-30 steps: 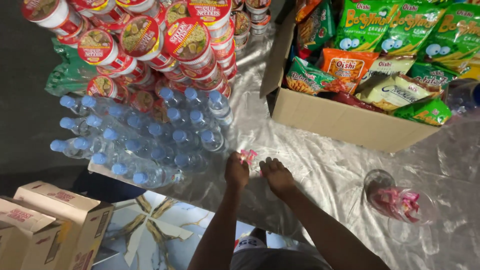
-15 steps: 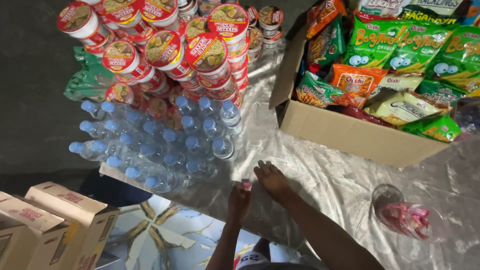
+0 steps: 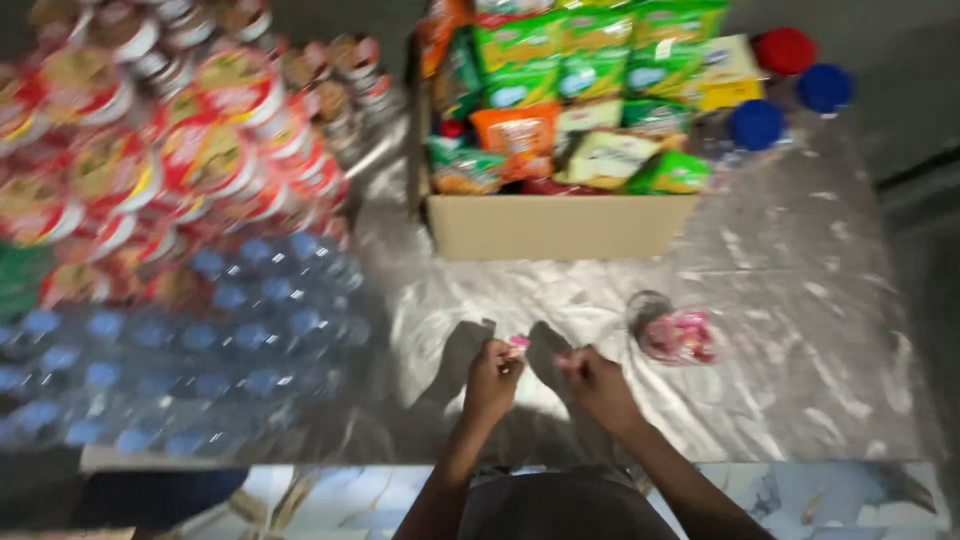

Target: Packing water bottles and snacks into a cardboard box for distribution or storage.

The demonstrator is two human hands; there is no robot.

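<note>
My left hand [image 3: 493, 377] pinches a small pink wrapped sweet [image 3: 518, 342] over the shiny silver tabletop [image 3: 800, 330]. Close beside it on the right, my right hand [image 3: 597, 385] has its fingers curled, with a bit of pink at the fingertips; the frame is too blurred to tell what it holds. A clear jar [image 3: 672, 334] with pink sweets inside lies just right of my right hand.
A cardboard box [image 3: 560, 225] full of green and orange snack bags stands at the back. Stacked noodle cups [image 3: 170, 140] and a pack of blue-capped water bottles [image 3: 180, 350] fill the left. Red and blue lids [image 3: 790, 85] sit at the back right.
The camera view has swung right, shifting everything leftward. Both hands came close together again near the pink sweet; the jar now lies nearer my right hand.
</note>
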